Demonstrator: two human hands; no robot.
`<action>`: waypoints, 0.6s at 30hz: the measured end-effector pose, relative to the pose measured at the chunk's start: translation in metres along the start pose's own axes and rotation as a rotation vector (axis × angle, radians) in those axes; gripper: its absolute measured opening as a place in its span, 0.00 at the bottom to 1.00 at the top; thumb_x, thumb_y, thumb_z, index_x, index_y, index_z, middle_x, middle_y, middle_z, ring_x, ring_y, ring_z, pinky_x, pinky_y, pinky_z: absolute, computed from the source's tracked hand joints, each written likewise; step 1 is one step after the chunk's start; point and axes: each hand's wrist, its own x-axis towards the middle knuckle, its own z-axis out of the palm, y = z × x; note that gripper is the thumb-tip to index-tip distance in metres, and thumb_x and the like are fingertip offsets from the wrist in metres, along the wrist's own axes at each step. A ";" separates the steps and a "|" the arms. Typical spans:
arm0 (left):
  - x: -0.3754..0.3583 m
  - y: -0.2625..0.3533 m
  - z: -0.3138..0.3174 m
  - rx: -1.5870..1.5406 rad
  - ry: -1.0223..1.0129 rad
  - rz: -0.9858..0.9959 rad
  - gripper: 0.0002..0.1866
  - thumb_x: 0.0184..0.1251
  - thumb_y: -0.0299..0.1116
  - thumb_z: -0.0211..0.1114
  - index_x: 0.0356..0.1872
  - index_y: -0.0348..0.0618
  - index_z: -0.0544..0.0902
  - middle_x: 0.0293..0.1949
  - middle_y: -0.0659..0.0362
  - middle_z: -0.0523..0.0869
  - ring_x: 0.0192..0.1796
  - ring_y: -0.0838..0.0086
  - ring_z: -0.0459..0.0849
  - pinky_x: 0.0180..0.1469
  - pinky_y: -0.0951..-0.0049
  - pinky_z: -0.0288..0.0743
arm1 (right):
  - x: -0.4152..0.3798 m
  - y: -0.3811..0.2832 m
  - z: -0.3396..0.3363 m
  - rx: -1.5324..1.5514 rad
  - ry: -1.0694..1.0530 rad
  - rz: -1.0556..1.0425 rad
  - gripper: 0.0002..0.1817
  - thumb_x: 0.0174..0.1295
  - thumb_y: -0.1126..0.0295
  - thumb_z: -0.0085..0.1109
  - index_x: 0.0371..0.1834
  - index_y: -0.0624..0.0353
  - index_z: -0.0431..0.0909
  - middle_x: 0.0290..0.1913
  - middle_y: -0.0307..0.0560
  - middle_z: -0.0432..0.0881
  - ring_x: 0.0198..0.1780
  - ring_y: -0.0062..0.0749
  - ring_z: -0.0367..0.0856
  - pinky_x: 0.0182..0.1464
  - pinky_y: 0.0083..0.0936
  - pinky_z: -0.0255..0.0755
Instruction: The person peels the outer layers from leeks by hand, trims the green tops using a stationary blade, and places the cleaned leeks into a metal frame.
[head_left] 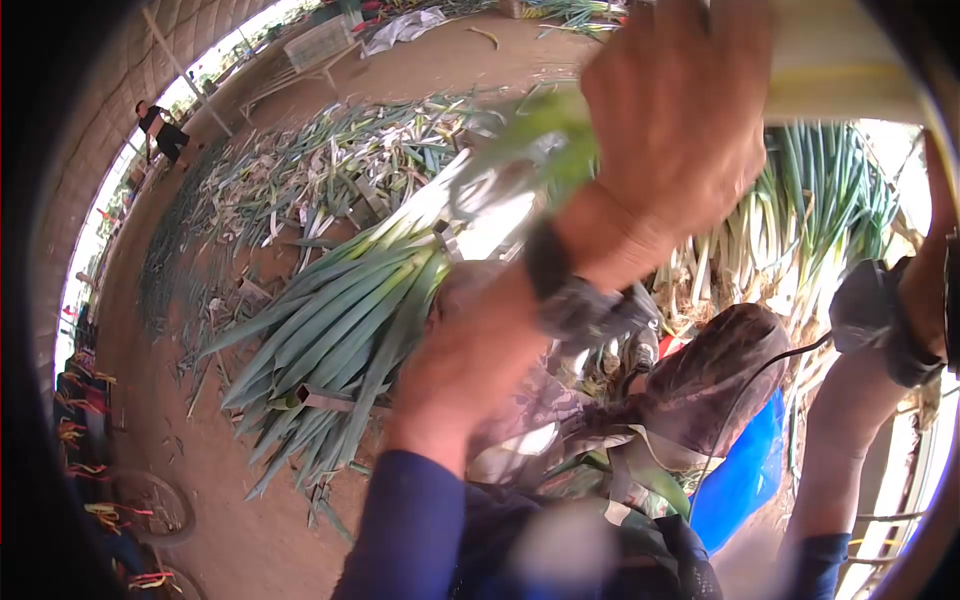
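Observation:
My left hand (680,110) is raised close to the camera with its back toward me. Its fingers are closed over the white stalk end of a leek bundle (350,310), and the picture is blurred there. The bundle's long green leaves fan down to the left over the dirt floor. A dark band sits on that wrist, above a blue sleeve. My right hand (938,250) is at the far right edge, mostly cut off, with a dark wrist strap below it. What it holds is hidden.
A heap of leeks (800,220) lies behind my arms. Trimmed leaves (300,170) litter the ground. My camouflage knee (720,380) and a blue bag (745,480) are below. A person (160,130) stands far left near a wire crate (320,42).

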 end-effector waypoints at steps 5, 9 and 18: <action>0.063 -0.053 -0.131 0.608 -0.125 0.435 0.18 0.58 0.24 0.68 0.50 0.36 0.77 0.35 0.46 0.83 0.30 0.57 0.84 0.28 0.60 0.80 | 0.044 0.023 0.014 0.374 -0.159 0.126 0.16 0.63 0.66 0.66 0.52 0.59 0.81 0.45 0.47 0.85 0.43 0.37 0.83 0.48 0.33 0.78; 0.077 -0.115 -0.221 1.011 -0.321 0.491 0.22 0.52 0.24 0.68 0.51 0.44 0.75 0.38 0.49 0.81 0.34 0.51 0.83 0.33 0.52 0.76 | 0.054 0.119 0.010 0.532 -0.191 0.376 0.16 0.62 0.66 0.66 0.52 0.59 0.82 0.45 0.46 0.86 0.44 0.37 0.83 0.47 0.34 0.78; -0.065 -0.255 -0.321 1.452 -1.034 -0.138 0.27 0.59 0.25 0.64 0.62 0.44 0.75 0.44 0.50 0.82 0.38 0.50 0.85 0.37 0.50 0.80 | -0.073 0.398 -0.112 -0.207 -0.460 1.032 0.22 0.68 0.60 0.63 0.57 0.68 0.81 0.44 0.42 0.85 0.48 0.25 0.82 0.52 0.24 0.76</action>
